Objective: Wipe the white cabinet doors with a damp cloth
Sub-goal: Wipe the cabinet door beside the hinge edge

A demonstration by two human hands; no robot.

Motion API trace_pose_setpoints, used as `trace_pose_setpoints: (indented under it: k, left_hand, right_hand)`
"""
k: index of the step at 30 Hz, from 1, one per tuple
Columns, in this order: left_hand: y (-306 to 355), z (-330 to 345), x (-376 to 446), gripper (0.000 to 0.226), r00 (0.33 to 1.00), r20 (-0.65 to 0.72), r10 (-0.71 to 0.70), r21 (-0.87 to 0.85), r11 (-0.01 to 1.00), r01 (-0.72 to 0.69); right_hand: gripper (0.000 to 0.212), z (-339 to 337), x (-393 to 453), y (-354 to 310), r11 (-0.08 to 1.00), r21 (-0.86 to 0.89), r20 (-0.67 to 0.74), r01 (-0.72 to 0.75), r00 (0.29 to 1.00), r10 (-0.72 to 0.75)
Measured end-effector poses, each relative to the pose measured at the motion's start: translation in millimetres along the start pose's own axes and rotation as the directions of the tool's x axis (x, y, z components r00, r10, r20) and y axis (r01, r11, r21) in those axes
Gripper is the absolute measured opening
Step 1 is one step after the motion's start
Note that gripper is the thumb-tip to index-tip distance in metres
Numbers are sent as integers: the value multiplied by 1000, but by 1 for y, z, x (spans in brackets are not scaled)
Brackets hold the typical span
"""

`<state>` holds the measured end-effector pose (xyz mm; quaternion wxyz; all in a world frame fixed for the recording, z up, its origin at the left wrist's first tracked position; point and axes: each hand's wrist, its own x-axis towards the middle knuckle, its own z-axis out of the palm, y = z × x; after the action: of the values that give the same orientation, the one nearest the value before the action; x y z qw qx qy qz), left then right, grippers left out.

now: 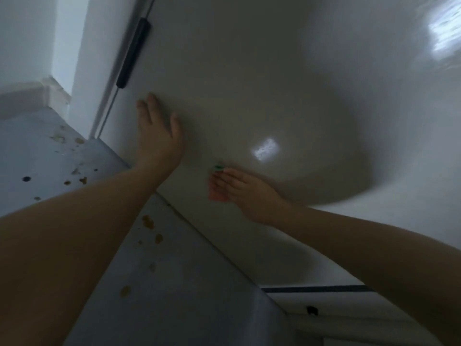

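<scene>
Wiping the white cabinet door (249,83) low down, we press the pink cloth (217,189) flat under the right grip (245,193), left grip (159,136) splayed above-left as a brace; next stroke presumably needs steady pressure.

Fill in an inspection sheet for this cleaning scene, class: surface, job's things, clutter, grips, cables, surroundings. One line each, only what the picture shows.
Surface: white cabinet door, glossy, with bright window reflections; a dark handle runs along its left edge.
Job's things: orange cloth pressed against the door low down; something green shows at its top edge.
Clutter: brownish stains and dark spots scattered on the grey floor.
Grips: left hand flat on the door, fingers straight; right hand presses the cloth with its fingers, blurred.
Cables: nothing seen.
Surroundings: white wall and skirting at the left; dim light.
</scene>
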<state>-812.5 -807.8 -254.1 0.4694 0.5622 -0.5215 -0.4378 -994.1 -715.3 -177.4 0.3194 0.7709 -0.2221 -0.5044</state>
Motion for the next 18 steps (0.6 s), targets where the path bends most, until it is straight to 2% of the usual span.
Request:
trace_pose_setpoints:
  k: [1, 4, 7, 8, 9, 11, 12, 14, 16, 18]
  left_hand:
    - [5, 0, -1, 65, 1000, 1, -19, -12, 1000, 19]
    - [23, 4, -4, 65, 998, -33, -48, -65, 997, 46]
    - [42, 11, -9, 64, 994, -98, -43, -66, 997, 37]
    - [47, 13, -12, 63, 993, -114, -19, -64, 998, 12]
    - [48, 15, -16, 62, 992, -123, 9, -67, 998, -18]
    - [54, 20, -23, 60, 989, -131, 75, -83, 993, -87]
    - [54, 23, -27, 60, 986, -135, 99, -81, 991, -111]
    - [53, 27, -32, 59, 984, -115, 136, -73, 987, -145]
    - [44, 31, -39, 60, 982, -86, 168, -71, 982, -174]
    - [32, 37, -48, 63, 979, -63, 194, -62, 978, -198]
  right_hand:
    - [61, -3, -25, 9, 998, -3, -1, -57, 998, 57]
    - [50, -12, -97, 50, 961, 47, -145, -274, 950, 278]
    - [49, -26, -124, 90, 818, 68, -310, -571, 768, 561]
    - [49, -30, -116, 94, 773, 106, -329, -626, 711, 621]
    - [48, -33, -103, 89, 753, 144, -333, -642, 685, 648]
    - [48, -28, -72, 70, 800, 137, -360, -584, 723, 590]
    - [48, -22, -55, 53, 857, 95, -348, -506, 790, 505]
    - [50, -9, -26, 6, 953, 63, -164, -295, 939, 302]
    - [55, 7, -10, -33, 976, 69, -10, -209, 978, 210]
    - [62, 20, -11, -57, 977, 112, 95, -182, 980, 172]
